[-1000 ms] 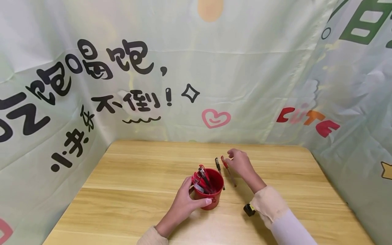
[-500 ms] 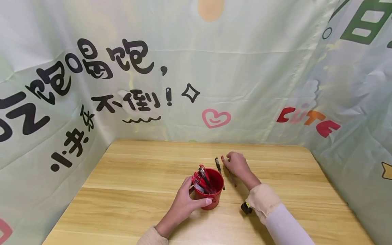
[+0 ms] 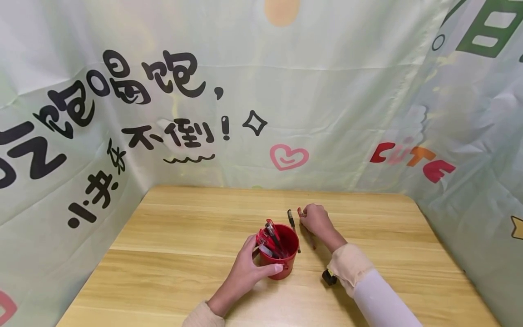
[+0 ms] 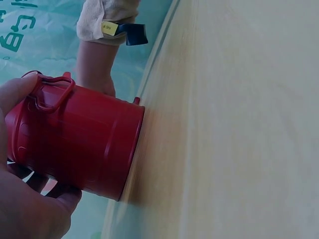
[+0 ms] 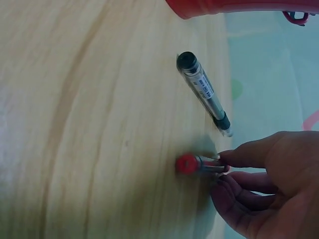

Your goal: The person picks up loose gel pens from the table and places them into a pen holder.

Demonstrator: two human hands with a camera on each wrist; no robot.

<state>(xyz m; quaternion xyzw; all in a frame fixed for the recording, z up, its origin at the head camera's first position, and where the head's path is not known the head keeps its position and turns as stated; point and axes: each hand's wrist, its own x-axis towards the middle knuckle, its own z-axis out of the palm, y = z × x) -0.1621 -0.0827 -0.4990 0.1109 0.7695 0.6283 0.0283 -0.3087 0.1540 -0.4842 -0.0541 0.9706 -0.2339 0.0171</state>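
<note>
My left hand (image 3: 244, 269) grips a small red pail (image 3: 289, 264) standing upright on the table. Its thumb lies along the near wall and its fingers curl round the left side. Several red and black pens (image 3: 273, 240) lean against the pail's left inner wall. Right of the pail, my right hand (image 3: 319, 222) pinches a red-capped pen (image 5: 188, 164) between thumb and fingers, near its capped end in the head view. A black-capped pen (image 5: 203, 85) lies on the wood between that pen and the pail. The right palm hides part of the red pen.
The wooden table (image 3: 175, 236) has its back edge against a printed cloth backdrop (image 3: 327, 100), which also hangs along both sides. A black device with a yellow label (image 3: 328, 277) sits at the right sleeve's cuff.
My right hand has come down from behind the red pen's cap and pinched the pen, whose capped end has shifted slightly right. The left hand and pail have stayed in place.
</note>
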